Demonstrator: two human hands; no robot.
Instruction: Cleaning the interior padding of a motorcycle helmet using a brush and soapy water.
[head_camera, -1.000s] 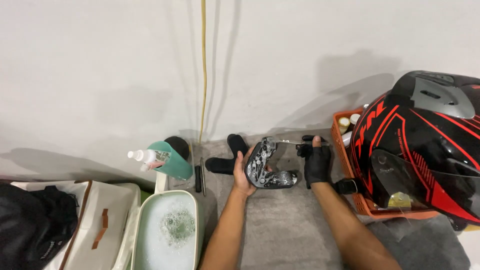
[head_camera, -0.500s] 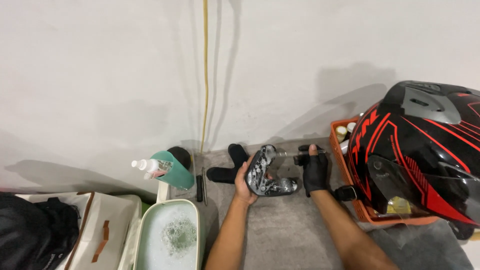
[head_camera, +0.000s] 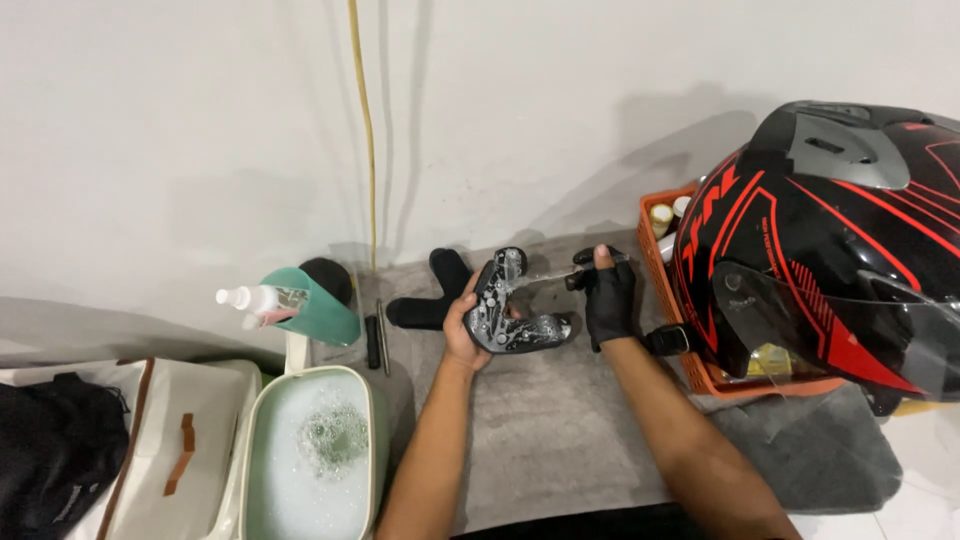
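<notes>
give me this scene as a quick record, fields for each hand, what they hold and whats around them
left hand: bare left hand grips a curved black plastic helmet part, tilted over the grey mat
right hand: black-gloved right hand holds a thin tool against the part
right side: black and red helmet over an orange crate
left side: green basin of soapy water, white spray bottle, black foam pad
</notes>
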